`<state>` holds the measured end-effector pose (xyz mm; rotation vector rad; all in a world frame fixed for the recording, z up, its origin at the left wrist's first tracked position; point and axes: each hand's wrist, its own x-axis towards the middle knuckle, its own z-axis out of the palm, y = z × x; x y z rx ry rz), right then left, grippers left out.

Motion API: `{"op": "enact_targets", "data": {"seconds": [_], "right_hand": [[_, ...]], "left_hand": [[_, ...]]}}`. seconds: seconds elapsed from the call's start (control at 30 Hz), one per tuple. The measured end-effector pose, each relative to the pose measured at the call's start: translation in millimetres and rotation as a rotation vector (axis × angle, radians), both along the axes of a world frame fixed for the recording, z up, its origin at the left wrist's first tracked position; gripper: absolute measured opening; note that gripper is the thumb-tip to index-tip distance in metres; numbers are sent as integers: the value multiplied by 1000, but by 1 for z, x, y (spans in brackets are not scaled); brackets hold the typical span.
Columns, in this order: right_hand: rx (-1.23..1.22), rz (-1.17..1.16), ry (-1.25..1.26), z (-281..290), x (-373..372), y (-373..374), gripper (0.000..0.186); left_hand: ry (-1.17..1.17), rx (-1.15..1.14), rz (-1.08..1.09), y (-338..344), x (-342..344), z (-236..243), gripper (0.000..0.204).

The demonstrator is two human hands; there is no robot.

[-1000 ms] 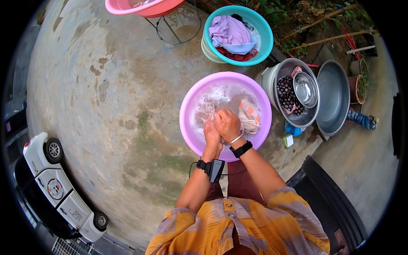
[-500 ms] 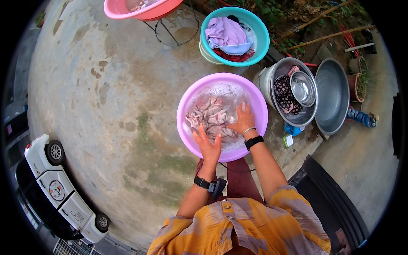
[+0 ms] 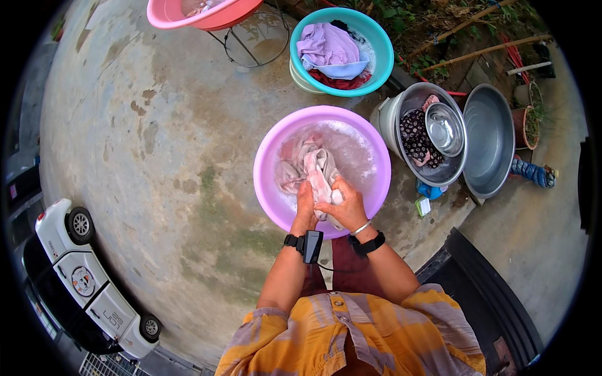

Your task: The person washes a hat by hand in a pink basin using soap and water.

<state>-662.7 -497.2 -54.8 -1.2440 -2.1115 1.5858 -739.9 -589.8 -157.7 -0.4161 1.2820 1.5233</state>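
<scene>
A pale pink wet cloth is bunched up between my two hands at the near side of a purple basin. My left hand is closed round its left side. From the right, my right hand grips it, thumb lying across the cloth. The rest of the cloth trails into cloudy, sudsy water toward the basin's far left. Whether it is a garment or a towel I cannot tell. Some of my left fingers are hidden behind the cloth.
Beyond stands a teal basin with lilac and red laundry; a coral basin rests on a metal stand. To the right are a metal basin holding dark patterned cloth and a bowl, and another metal basin. A white car is at left.
Both hands were spread over the cloth in the water; now they have come together at the near side and closed on it, lifting part of it. The view shifted slightly.
</scene>
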Motion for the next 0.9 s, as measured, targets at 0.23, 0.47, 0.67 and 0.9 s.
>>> {"op": "enact_targets", "data": {"seconds": [0.23, 0.47, 0.67, 0.9], "right_hand": [[-227, -530, 210, -36, 31, 21, 32], [-811, -871, 451, -21, 43, 25, 19], [-707, -657, 457, 1, 41, 33, 14], [-262, -230, 215, -5, 18, 18, 18]], "left_hand": [[-123, -53, 101, 26, -26, 72, 46], [250, -229, -113, -25, -69, 68, 33], [1566, -536, -492, 20, -30, 111, 31], [-26, -26, -235, 35, -17, 41, 21]]}}
